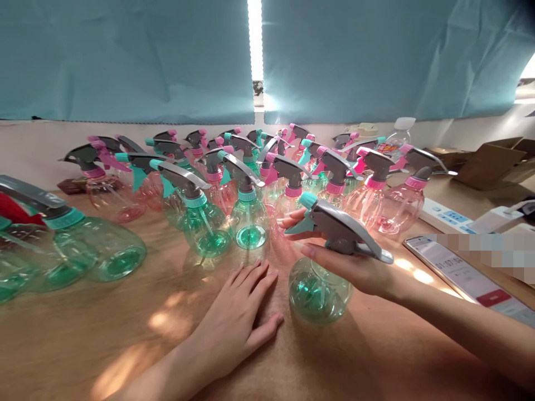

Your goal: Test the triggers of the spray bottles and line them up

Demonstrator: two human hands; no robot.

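Note:
My right hand (355, 273) is around the neck of a green spray bottle (320, 292), just below its grey head with a turquoise nozzle and trigger. The thumb lies on the near side and the fingers reach behind. The bottle is upright, its base at the table. My left hand (242, 312) lies flat on the wooden table (137, 345) left of that bottle, fingers stretched out and holding nothing. Beyond it stand two green spray bottles (248, 223) with turquoise collars. Several pink spray bottles (365, 203) stand in the group behind my right hand.
More green spray bottles (111, 250) stand at the left edge. On the right lie a phone (463, 273) showing a timer and a white power strip (449, 214). An open cardboard box (493, 164) and a clear plastic bottle (400, 136) are farther back. Blue-green curtains (125, 61) hang behind.

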